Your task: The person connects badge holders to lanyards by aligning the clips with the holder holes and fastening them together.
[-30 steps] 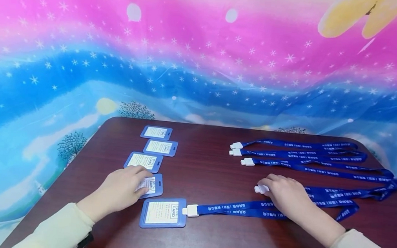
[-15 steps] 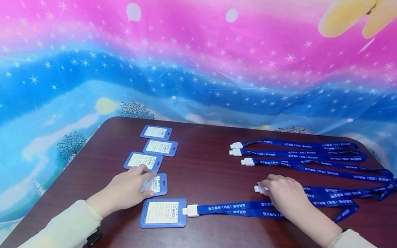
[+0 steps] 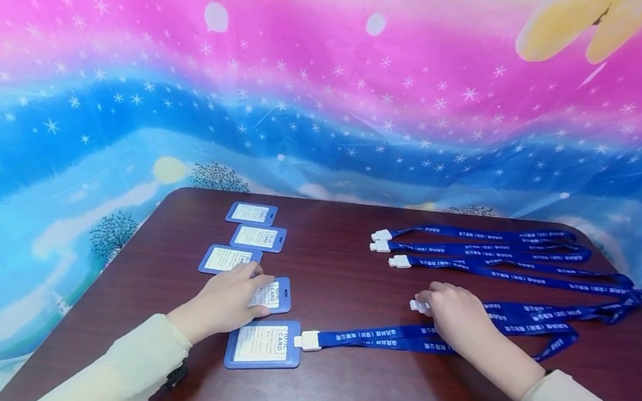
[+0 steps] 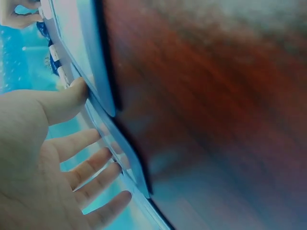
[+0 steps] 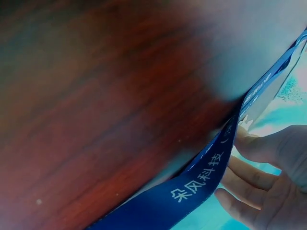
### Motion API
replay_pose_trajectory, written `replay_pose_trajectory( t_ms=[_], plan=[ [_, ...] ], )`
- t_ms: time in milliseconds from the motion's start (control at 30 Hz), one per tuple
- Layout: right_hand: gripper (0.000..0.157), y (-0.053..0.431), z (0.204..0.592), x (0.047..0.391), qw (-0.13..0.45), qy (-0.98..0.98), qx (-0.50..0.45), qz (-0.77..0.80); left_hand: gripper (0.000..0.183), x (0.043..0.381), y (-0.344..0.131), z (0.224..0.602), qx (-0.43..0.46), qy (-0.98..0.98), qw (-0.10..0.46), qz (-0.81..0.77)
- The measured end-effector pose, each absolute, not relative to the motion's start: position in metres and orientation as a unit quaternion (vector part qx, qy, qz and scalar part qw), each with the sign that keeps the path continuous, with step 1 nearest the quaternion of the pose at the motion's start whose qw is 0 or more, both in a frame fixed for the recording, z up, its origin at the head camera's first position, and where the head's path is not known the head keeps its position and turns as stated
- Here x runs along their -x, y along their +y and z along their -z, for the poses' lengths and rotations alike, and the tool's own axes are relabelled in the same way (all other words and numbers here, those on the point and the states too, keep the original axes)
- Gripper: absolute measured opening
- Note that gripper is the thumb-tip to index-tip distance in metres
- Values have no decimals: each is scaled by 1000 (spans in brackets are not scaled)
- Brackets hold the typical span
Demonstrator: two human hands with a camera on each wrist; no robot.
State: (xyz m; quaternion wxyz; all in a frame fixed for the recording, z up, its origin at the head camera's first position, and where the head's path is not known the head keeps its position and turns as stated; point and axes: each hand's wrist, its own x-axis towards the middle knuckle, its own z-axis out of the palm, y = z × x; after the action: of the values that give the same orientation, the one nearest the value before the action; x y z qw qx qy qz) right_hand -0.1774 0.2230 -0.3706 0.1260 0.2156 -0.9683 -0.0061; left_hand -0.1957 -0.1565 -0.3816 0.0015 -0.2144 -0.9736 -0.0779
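In the head view my left hand (image 3: 220, 300) lies on a blue badge holder (image 3: 285, 294) with a white card inside, covering its left part. The left wrist view has the fingers (image 4: 98, 177) spread and fairly straight against it. Over to the right, my right hand (image 3: 456, 317) pinches the white clip (image 3: 419, 306) of a dark blue lanyard (image 3: 543, 312). Its printed strap (image 5: 206, 177) crosses in front of the fingers in the right wrist view. Nearest me lies another badge holder (image 3: 262, 346), joined to a white clip (image 3: 310, 340) and its own lanyard (image 3: 378, 338).
Three more badge holders (image 3: 257, 237) lie in a column at the back left of the dark wooden table (image 3: 327, 392). Three lanyards with white clips (image 3: 400, 261) lie at the back right. A colourful snowflake cloth (image 3: 330, 99) hangs behind.
My left hand has slid the badge holder to the right and slightly away from me, toward the clip. The right hand stays almost in place at its clip.
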Motion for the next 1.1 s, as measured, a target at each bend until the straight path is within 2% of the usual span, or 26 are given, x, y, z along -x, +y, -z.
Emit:
replay_pose_trajectory(
  t_ms=[400, 867, 1100],
  plan=[
    [30, 227, 369, 179, 126, -964, -235, -13, 58, 205, -140, 377, 226, -970, -9, 92],
    [40, 224, 366, 186, 108, -960, -259, -17, 64, 197, -140, 376, 219, -969, -33, 108],
    [28, 209, 366, 186, 118, -950, -290, -12, 64, 195, -139, 377, 211, -970, -26, 120]
  ],
)
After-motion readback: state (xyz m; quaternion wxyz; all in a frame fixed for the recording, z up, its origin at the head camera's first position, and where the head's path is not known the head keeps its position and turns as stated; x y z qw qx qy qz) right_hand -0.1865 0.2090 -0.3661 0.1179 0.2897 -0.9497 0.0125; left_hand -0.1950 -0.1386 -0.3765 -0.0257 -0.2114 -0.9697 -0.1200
